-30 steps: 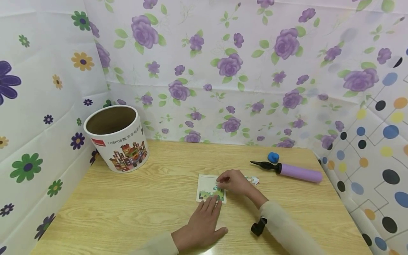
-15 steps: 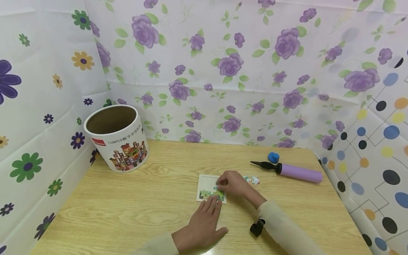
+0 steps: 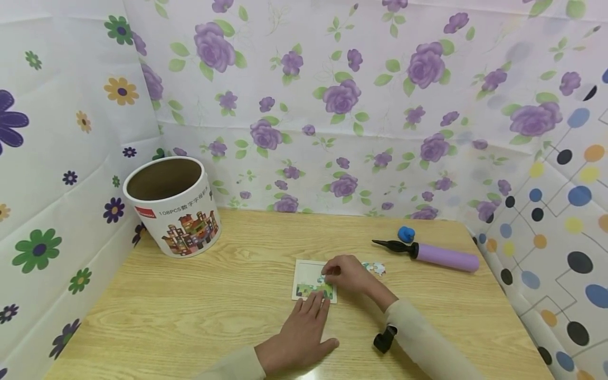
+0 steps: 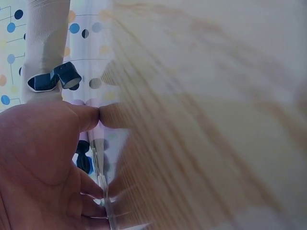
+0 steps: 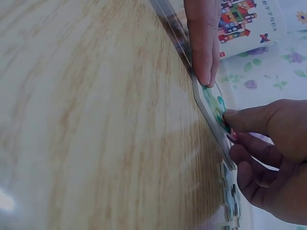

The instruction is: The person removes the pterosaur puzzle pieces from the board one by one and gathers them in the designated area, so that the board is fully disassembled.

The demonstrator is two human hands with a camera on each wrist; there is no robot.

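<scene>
Since the earlier frame the right hand has barely shifted, pinching a green jigsaw piece on the white square puzzle tray. The left hand, flat with fingers straight, steadies its near edge; press the piece down squarely.

The puzzle board lay mid-table; the tub stood at ten o'clock, the pump at two o'clock.

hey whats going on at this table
A person is working on a small jigsaw on a wooden table. The left hand lies flat, fingertips holding down the near edge of the puzzle board, while the right hand pinches a puzzle piece against it. Loose pieces lie just right of the board. An open puzzle tub and a purple pump sit nearby.
</scene>
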